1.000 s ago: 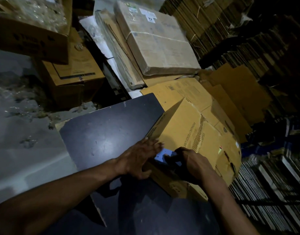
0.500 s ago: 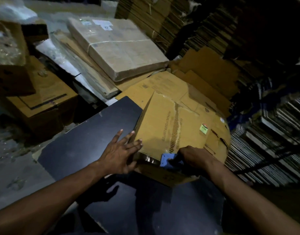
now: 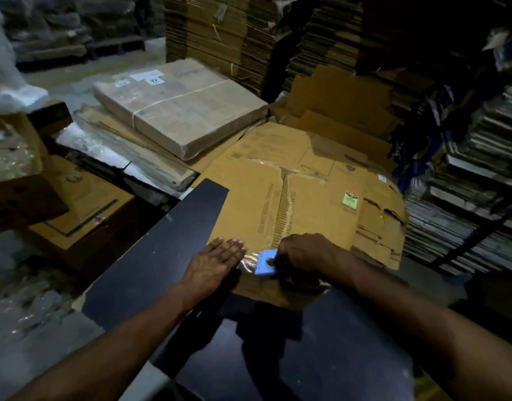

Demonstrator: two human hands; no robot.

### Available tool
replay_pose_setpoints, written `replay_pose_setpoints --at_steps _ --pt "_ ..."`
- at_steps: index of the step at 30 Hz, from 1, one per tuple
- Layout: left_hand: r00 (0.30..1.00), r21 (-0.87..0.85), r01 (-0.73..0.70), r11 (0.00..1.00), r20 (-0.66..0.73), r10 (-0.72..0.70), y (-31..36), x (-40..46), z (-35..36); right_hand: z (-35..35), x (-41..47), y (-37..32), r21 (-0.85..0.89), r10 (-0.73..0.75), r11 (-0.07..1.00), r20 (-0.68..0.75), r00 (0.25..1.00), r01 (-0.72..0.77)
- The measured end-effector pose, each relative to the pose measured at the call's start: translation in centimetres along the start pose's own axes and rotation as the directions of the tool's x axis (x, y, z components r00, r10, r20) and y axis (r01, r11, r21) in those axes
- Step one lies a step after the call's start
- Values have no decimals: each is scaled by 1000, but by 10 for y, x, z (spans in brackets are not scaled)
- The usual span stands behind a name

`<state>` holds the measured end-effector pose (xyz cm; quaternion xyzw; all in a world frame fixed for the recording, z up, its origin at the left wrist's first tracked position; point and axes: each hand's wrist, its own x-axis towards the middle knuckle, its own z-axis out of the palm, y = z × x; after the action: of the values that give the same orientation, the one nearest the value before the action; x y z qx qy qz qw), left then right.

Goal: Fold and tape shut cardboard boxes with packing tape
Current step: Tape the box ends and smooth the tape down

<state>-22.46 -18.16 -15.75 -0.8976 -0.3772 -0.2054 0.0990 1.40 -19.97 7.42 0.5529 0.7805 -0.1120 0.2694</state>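
Box: my cardboard box (image 3: pixel 281 204) now lies flatter on the dark table (image 3: pixel 150 256) than half a second ago; its broad printed face is turned up, its near edge just beyond both hands
Left hand: my left hand (image 3: pixel 217 263) has slid onto the near edge; fingers straight and together, palm pressing down on the glossy tape (image 3: pixel 246 261)
Right hand: my right hand (image 3: pixel 304 251) stays curled round the blue tape dispenser (image 3: pixel 265 263), held against the same edge
Change: the hand that braced the side wall now smooths tape
Meaning: I judge one strip is being laid along this seam; sealing not yet finished
Surroundings: bundled flat cartons (image 3: pixel 179 111) behind
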Motion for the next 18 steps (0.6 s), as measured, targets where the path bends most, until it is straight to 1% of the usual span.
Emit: replay_pose_setpoints --at_steps 2,3,4,6,7,8,9,10,12,13,15,16,18 --pt "1000 -15 -25 1000 -19 25 -8 -3 -3 7 3 2 12 -25 1000 -15 1000 25" --pt "999 -29 -37 999 -38 36 -9 -3 -2 10 -1 8 -4 -28 1000 -25 999 28" --pt "997 -39 -34 999 -64 32 -9 -5 -2 13 -5 18 -56 -23 998 -35 999 21" --pt "995 -57 -23 998 -99 17 -7 -6 -2 24 -21 44 -148 4 989 -46 999 -11" --pt "994 -70 -17 997 -105 10 -7 -6 -3 30 -29 59 -157 38 987 -34 999 -43" --pt "995 -75 -20 997 -98 13 -8 -6 -5 35 -37 70 -125 71 990 -8 997 -71" --pt "996 -73 -29 997 -85 23 -8 -6 -7 38 -44 76 -120 87 989 15 996 -85" --pt "997 -72 -35 997 -67 30 -9 -7 -6 41 -49 78 -124 71 990 4 998 -70" --pt "999 -65 -41 997 -27 40 -11 -7 -5 42 -48 75 -155 2 988 -66 998 -12" --pt "999 -63 -43 997 -6 42 -12 -8 -5 39 -48 73 -165 -13 986 -70 997 2" --pt "998 -67 -42 997 37 44 -16 -8 -9 35 -45 72 -117 -5 993 -12 1000 4" --pt "997 -75 -44 996 59 48 -17 -8 -13 35 -42 75 -57 13 998 26 1000 -11" --pt "990 -96 -41 994 132 54 -16 -5 -27 39 -34 81 -8 22 1000 14 1000 -22"
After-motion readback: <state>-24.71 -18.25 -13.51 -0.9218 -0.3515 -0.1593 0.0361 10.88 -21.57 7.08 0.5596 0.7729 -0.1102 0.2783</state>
